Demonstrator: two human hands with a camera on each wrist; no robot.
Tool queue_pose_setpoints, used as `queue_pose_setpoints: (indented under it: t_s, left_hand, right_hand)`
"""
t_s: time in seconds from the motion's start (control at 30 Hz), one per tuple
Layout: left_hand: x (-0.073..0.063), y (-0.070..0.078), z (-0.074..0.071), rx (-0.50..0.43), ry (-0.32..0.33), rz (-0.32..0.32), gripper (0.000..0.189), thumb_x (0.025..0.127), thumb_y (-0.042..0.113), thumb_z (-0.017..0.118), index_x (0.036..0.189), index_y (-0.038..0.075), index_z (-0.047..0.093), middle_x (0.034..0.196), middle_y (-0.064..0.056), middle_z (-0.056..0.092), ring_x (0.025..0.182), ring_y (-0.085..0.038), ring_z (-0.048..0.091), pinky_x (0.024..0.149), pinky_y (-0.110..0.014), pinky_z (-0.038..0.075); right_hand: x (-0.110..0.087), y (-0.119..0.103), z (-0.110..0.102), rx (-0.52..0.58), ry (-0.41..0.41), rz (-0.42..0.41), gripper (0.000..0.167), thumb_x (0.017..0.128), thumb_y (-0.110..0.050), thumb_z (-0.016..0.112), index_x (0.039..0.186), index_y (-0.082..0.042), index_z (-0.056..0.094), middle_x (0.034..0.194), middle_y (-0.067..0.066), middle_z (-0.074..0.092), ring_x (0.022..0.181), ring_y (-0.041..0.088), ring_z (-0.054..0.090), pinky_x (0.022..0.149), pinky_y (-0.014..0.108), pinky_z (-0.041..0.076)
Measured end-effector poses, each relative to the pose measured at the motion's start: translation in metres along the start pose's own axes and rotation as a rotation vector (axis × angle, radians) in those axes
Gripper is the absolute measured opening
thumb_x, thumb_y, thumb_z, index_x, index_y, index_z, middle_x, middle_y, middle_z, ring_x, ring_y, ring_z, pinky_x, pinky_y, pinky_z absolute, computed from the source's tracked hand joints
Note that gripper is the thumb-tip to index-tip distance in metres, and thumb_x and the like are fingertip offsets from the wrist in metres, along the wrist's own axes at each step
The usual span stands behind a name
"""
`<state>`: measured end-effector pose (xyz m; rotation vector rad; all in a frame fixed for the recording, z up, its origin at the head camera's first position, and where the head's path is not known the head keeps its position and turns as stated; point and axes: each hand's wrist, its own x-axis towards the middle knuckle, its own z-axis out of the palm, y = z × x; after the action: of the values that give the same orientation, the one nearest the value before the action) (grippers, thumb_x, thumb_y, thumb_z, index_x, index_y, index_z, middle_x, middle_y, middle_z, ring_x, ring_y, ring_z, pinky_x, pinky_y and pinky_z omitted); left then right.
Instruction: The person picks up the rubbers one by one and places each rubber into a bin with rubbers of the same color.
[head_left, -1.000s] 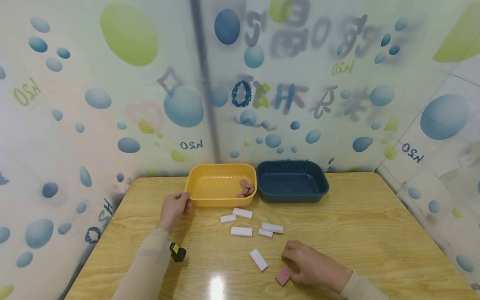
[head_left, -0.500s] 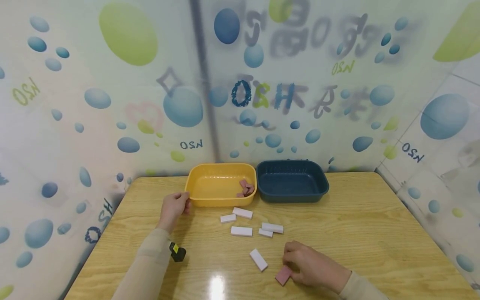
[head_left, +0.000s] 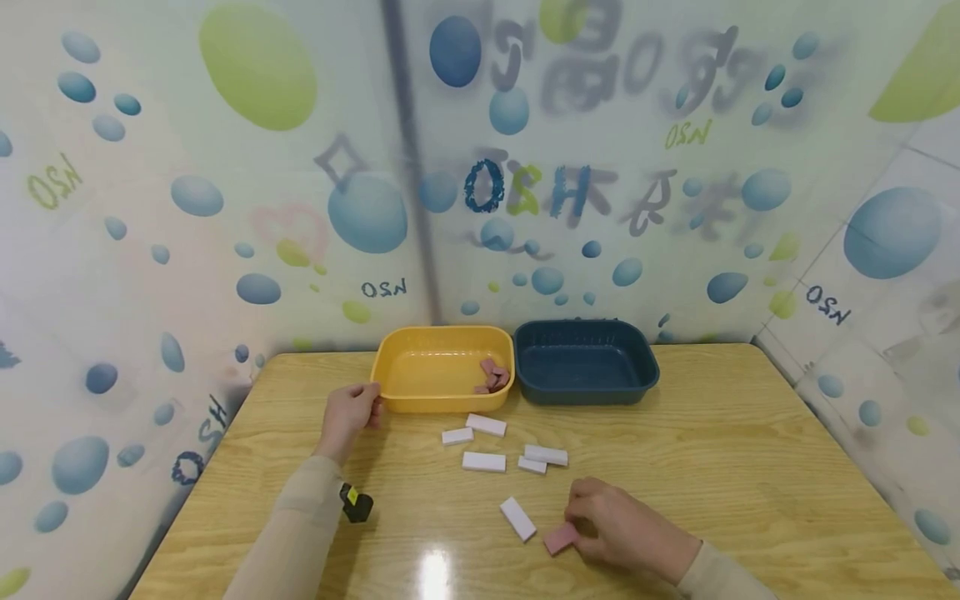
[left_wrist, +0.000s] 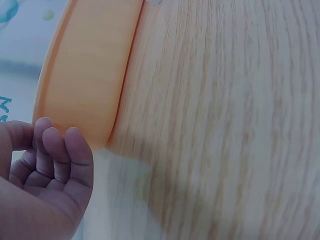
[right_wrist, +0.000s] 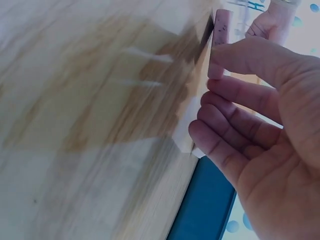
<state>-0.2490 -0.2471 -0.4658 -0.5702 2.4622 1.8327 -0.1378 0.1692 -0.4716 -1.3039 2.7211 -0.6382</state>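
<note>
My left hand (head_left: 349, 421) pinches the front left corner of the yellow tray (head_left: 420, 404) between thumb and fingers; the left wrist view shows the fingertips at the rim of its orange-looking wall (left_wrist: 92, 65). Down at the front right, my right hand (head_left: 626, 527) pinches a small pink block (head_left: 559, 538) at the tabletop. In the right wrist view thumb and forefinger hold that pink block (right_wrist: 221, 30), the other fingers loosely bent. Just left of it lies a white block (head_left: 517, 518). Several pink blocks (head_left: 492, 377) lie in the yellow tray's right end.
A dark blue tray (head_left: 585, 396) stands right of the yellow one, against the patterned curtain (head_left: 525, 275). Several white blocks (head_left: 483, 462) lie on the wooden table (head_left: 750, 467) in front of the trays, one partly on another. A black wrist device (head_left: 356, 504) sits on the left sleeve.
The pink block in my right hand has turned and shifted slightly up and left, closer to the white block. My left hand has stayed at the yellow tray.
</note>
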Motion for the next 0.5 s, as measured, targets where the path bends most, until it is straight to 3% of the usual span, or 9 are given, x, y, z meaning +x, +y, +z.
queue_pose_setpoints:
  t_s: [0.2, 0.5]
  left_hand:
    - [0.000, 0.000, -0.001, 0.000, -0.003, -0.003, 0.036, 0.109, 0.024, 0.050, 0.106, -0.008, 0.066, 0.075, -0.004, 0.062, 0.064, -0.012, 0.059, 0.063, -0.027, 0.056]
    - [-0.001, 0.001, -0.001, 0.003, -0.009, -0.004, 0.036, 0.109, 0.025, 0.050, 0.107, -0.007, 0.066, 0.076, -0.005, 0.062, 0.065, -0.014, 0.059, 0.065, -0.029, 0.056]
  right_hand:
    - [0.005, 0.000, -0.006, 0.059, 0.009, 0.085, 0.007, 0.090, -0.015, 0.075, 0.096, -0.012, 0.077, 0.095, -0.009, 0.058, 0.083, -0.001, 0.051, 0.072, 0.023, 0.054]
    - [0.012, 0.006, -0.008, 0.011, 0.128, 0.099, 0.010, 0.089, -0.014, 0.078, 0.098, -0.012, 0.075, 0.104, -0.002, 0.062, 0.093, 0.009, 0.060, 0.081, 0.031, 0.058]
